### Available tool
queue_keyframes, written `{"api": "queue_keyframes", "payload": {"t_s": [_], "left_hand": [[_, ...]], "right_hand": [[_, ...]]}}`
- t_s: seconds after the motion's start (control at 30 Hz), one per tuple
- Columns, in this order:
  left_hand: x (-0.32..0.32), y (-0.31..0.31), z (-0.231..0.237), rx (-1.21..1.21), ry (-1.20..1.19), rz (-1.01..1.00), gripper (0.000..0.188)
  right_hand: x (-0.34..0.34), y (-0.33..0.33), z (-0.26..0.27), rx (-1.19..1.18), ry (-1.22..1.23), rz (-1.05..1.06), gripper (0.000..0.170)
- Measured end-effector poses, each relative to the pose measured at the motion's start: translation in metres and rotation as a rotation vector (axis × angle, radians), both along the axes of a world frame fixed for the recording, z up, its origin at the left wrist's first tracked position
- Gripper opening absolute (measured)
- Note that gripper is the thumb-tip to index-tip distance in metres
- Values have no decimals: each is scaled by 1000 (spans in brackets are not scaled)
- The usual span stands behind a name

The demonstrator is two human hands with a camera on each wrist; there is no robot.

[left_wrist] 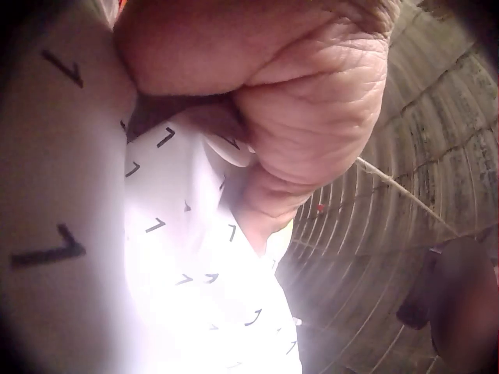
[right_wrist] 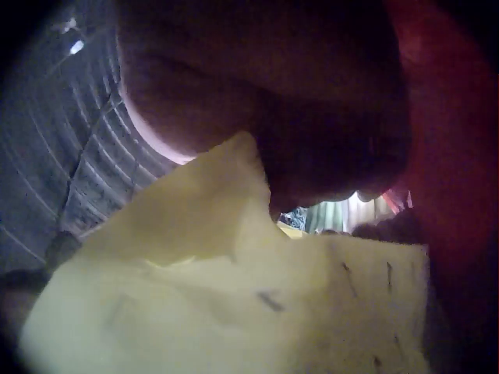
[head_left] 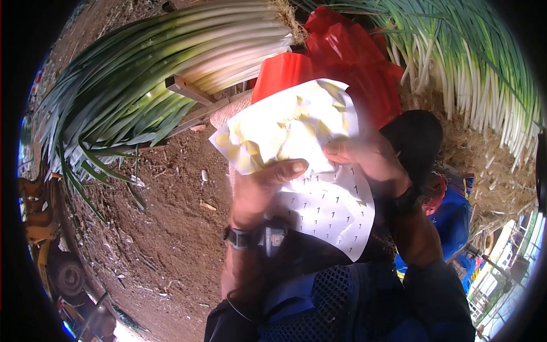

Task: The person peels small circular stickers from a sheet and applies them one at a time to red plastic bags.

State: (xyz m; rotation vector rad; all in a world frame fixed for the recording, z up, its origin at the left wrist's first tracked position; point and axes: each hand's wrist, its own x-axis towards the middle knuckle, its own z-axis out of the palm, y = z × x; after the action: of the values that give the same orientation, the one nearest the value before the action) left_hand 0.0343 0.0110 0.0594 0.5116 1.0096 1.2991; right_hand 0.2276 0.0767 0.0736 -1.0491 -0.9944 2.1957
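In the head view both hands hold a creased sheet of paper point(head_left: 326, 208) in front of the body. Its upper half is folded over or crumpled, with yellowish patches; the lower half hangs down, white and printed with rows of small dark "1" marks. My left hand point(head_left: 255, 191) pinches the sheet's left side, thumb on top. On the right side my right hand point(head_left: 373, 162) does the same, its thumb close to the left one. The left wrist view has the marked paper point(left_wrist: 203, 265) under curled fingers. A yellowish sheet part point(right_wrist: 226, 288) fills the right wrist view's lower half.
Long leeks point(head_left: 171, 62) lie stacked on a wooden frame point(head_left: 191, 90) at upper left. Red plastic bags point(head_left: 356, 57) and a red-orange object point(head_left: 281, 74) sit behind the sheet. Spring onions point(head_left: 456, 74) are piled at right. Bare soil point(head_left: 159, 211) lies at left.
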Motion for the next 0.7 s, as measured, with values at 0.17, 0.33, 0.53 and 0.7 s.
{"api": "queue_keyframes", "payload": {"t_s": [0.17,0.33,0.53,0.7], "left_hand": [[-8,-5,-6,-176,26,-37,56],[-9,-4,-10,-63,-58,-53,53],[4,-5,-3,-44,-174,267,50],[-23,-14,-32,-26,-266,92,24]], "right_hand": [[-8,-6,-6,-51,92,-34,24],[-3,9,20,287,-373,96,29],[10,14,16,182,-327,42,34],[15,18,19,135,-257,-105,33]]}}
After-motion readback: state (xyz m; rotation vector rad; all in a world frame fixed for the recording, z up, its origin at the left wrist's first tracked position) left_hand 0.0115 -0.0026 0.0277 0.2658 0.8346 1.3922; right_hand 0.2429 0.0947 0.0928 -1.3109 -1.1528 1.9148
